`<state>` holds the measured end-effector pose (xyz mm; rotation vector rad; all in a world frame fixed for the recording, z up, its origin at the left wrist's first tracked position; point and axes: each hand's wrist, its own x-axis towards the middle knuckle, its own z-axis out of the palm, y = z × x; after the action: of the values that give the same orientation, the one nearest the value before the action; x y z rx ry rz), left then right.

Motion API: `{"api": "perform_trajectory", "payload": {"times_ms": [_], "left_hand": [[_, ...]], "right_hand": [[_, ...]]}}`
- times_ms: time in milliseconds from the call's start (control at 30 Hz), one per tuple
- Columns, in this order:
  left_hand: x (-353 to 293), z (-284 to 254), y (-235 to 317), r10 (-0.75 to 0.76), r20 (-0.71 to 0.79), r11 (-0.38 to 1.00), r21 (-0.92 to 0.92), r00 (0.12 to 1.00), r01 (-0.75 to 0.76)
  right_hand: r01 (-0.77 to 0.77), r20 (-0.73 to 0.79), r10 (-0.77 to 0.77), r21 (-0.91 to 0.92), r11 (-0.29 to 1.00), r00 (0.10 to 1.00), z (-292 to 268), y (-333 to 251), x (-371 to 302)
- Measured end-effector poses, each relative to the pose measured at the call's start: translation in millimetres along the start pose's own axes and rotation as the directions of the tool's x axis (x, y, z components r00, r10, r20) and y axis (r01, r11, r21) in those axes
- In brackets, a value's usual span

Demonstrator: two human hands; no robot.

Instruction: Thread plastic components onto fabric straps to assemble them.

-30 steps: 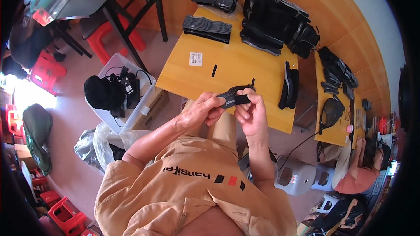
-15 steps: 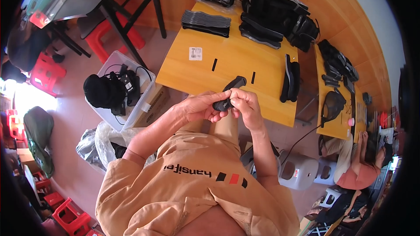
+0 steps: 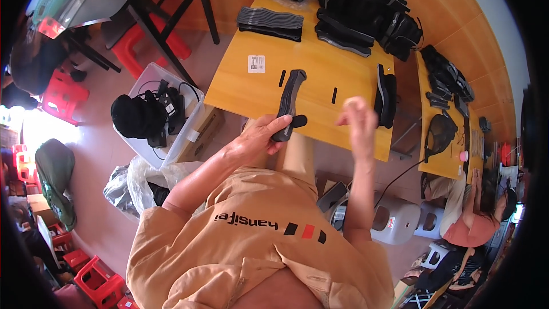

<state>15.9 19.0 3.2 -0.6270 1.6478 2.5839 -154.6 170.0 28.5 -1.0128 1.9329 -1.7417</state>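
Note:
My left hand (image 3: 258, 136) grips the near end of a black and dark grey fabric strap (image 3: 290, 94), thumb on top. The strap stretches away over the front edge of the yellow table, and a short rounded black tab sticks out to the right beside my thumb. My right hand (image 3: 360, 123) is raised to the right of it, above the table's front edge and apart from the strap; motion smears its fingers. It is nearest to a small pile of black straps (image 3: 385, 96) lying along the table's right edge.
The yellow table (image 3: 240, 88) bears a stack of grey straps (image 3: 270, 22), piles of black straps (image 3: 343, 33) and a white label (image 3: 257, 64). A clear plastic bin (image 3: 194, 115) with black gear stands left. Another person (image 3: 472, 226) sits at a second table on the right.
My right hand has let go of the strap and moved right. In my left hand the strap now extends straight away from me instead of being bunched between both hands.

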Motion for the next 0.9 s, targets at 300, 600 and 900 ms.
{"api": "perform_trajectory", "payload": {"times_ms": [300,600,900], "left_hand": [[14.8,16.8,-6.3,0.094,-0.056,0.994,0.063,0.994,-0.091],[17.4,11.3,-3.3,0.072,0.049,0.994,0.083,0.996,-0.076],[-23.9,8.2,7.1,-0.089,0.179,0.993,0.098,0.98,0.072]], "right_hand": [[0.155,-0.231,-0.135,0.071,0.985,0.964,79.6,17.6,-23.4],[0.044,-0.432,0.048,0.2,0.979,0.9,54.6,33.7,30.0],[0.083,-0.686,0.045,0.153,0.985,0.726,-43.3,62.7,113.4]]}}
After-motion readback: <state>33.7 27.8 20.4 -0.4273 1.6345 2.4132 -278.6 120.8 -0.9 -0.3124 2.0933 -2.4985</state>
